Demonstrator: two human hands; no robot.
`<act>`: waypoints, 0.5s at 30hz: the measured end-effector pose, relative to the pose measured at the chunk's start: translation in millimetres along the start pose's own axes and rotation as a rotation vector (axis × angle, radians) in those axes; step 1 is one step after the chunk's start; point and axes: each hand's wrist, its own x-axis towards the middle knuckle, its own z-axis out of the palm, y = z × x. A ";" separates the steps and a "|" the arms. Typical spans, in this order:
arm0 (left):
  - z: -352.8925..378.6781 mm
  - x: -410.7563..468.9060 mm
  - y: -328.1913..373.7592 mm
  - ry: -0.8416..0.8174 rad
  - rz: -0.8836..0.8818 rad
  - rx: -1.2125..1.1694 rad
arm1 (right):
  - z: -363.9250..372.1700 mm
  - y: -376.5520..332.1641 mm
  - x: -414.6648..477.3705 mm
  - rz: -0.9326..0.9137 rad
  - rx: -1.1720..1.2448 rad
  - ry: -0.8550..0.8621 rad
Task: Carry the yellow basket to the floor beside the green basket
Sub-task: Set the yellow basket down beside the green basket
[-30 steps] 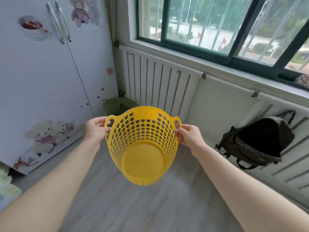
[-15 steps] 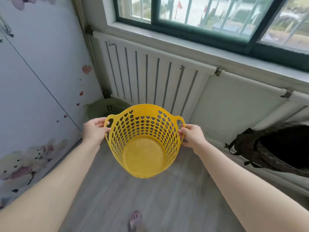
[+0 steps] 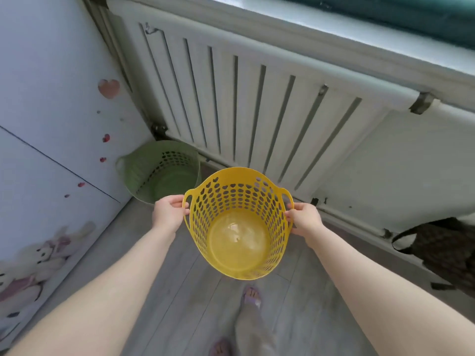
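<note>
Just to the right of the pale green perforated plastic basket [image 3: 160, 173] standing in the corner, we hold the round yellow plastic basket with heart-shaped holes [image 3: 237, 224] in the air above the grey plank floor [image 3: 185, 283]. Carrying seems nearly done; lowering remains. Our left hand [image 3: 168, 214] and right hand [image 3: 304, 218] each close around a rim handle, the basket hanging between them, empty.
</note>
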 end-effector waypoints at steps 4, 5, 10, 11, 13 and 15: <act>32.9 58.9 -11.5 -0.011 -0.046 0.021 | 24.6 -2.4 64.5 0.076 -0.095 -0.045; 40.8 73.4 -16.0 -0.006 -0.051 0.025 | 31.5 -1.0 80.6 0.078 -0.102 -0.042; 79.9 149.2 -52.6 -0.044 -0.080 0.095 | 72.5 18.3 157.8 0.128 -0.147 -0.047; 86.5 163.2 -60.2 -0.049 -0.079 0.115 | 80.8 25.6 173.3 0.140 -0.146 -0.045; 103.2 199.9 -80.6 -0.074 -0.062 0.206 | 101.9 41.7 209.1 0.154 -0.161 -0.045; 114.8 227.5 -96.5 -0.108 -0.033 0.293 | 119.8 54.8 235.0 0.157 -0.165 -0.058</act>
